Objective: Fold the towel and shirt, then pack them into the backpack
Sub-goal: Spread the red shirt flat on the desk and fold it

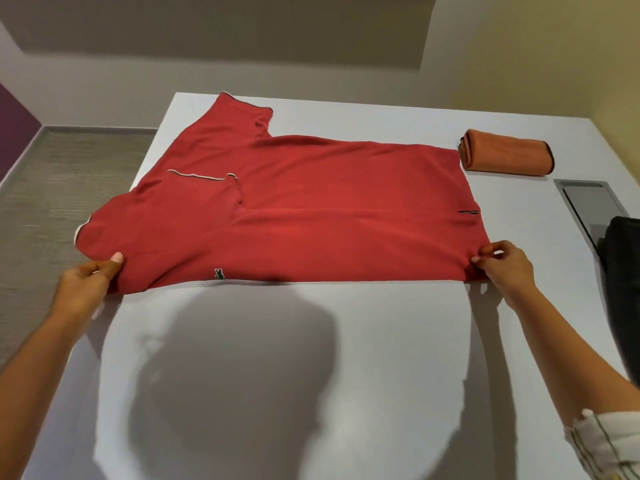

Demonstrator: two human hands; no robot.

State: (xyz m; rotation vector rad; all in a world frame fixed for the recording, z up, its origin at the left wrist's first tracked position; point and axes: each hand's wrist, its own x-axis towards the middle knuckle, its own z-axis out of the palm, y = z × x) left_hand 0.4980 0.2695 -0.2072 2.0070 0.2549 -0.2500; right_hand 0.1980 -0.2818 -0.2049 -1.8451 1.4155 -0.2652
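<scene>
Head-camera view, looking down at a white table. A red polo shirt lies sideways across the far half of it, collar end to the left and hem to the right. Its near long side appears turned in: one sleeve, edged with pale trim, lies on the body, and a small green logo sits right at the near edge. The other sleeve sticks out flat toward the far left corner of the table.

The left hand grips the near shoulder corner of the shirt, thumb on top and fingers tucked beneath the cloth. The right hand pinches the near hem corner between thumb and fingertips. Both bare forearms reach in from the bottom edge, with a striped sleeve showing at the lower right.

Just beyond the hem, at the far right, rests an orange towel, already folded into a compact bundle with dark edging. Nearer, a grey recessed panel is set into the tabletop. A dark bulky object is cut off by the right edge (probably the backpack, though too little shows to be sure).

Progress, as a judgement: the towel is done and the shirt is partway through, with one side in and the far sleeve and lengthwise folds left. Nothing is packed yet.
</scene>
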